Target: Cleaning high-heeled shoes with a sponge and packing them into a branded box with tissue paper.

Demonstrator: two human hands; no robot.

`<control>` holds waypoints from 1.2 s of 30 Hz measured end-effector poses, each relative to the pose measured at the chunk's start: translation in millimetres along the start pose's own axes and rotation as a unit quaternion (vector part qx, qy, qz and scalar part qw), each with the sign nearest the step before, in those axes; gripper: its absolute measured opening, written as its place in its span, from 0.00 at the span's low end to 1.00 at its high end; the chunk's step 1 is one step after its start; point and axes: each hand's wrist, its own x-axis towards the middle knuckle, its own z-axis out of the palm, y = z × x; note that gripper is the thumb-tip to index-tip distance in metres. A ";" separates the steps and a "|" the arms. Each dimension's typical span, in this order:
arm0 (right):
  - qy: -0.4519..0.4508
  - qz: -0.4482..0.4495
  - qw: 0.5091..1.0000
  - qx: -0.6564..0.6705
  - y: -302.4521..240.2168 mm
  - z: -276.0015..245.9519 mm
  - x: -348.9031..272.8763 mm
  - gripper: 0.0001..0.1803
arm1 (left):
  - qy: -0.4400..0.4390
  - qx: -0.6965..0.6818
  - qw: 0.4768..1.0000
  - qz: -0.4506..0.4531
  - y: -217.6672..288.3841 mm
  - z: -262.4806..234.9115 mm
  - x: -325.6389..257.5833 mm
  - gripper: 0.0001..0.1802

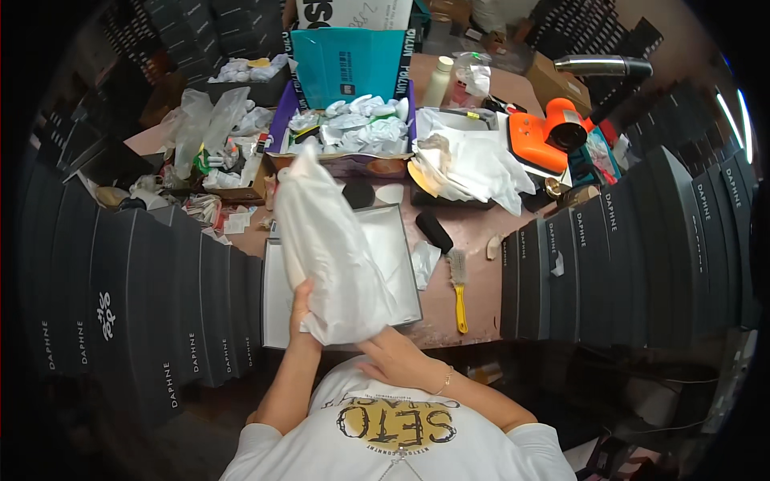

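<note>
A long object wrapped in white tissue paper (329, 248) is held upright over an open white shoe box (401, 272) lined with tissue. My left hand (301, 309) grips the bundle's lower left edge. My right hand (393, 357) rests under its bottom end, fingers against the paper. What is inside the wrapping is hidden.
Rows of black shoe boxes stand left (160, 297) and right (626, 256). A yellow-handled brush (459, 293) and a black roller (434, 231) lie right of the box. Behind are a purple box of crumpled paper (353, 128), an orange tool (545, 136) and loose white sheets (473, 168).
</note>
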 end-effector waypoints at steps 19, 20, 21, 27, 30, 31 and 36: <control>0.376 0.306 0.549 0.681 63.9 -0.6 -151.6 0.31 | 0.061 0.718 0.683 0.121 -86.1 -14.8 188.1 0.40; 0.385 0.291 0.571 0.664 65.7 -5.6 -151.7 0.31 | 0.027 0.710 0.689 0.144 -82.0 -16.9 182.0 0.35; 0.392 0.282 0.609 0.629 63.5 -16.0 -149.2 0.33 | -0.002 0.702 0.691 0.171 -68.9 -20.8 176.7 0.30; 0.246 0.264 0.720 0.592 81.8 -44.2 -121.6 0.42 | 0.033 0.493 0.815 0.304 17.7 -49.0 93.8 0.11; 0.187 0.256 0.713 0.626 83.3 -23.4 -66.7 0.40 | 0.068 0.329 0.915 0.224 25.4 -79.2 71.9 0.11; 0.156 0.268 0.733 0.605 83.7 -15.4 -37.9 0.37 | 0.078 0.301 0.925 0.218 25.6 -93.3 66.4 0.11; 0.179 0.341 0.891 0.241 175.3 108.4 38.6 0.39 | 0.128 0.214 0.942 0.223 0.6 -109.1 35.7 0.10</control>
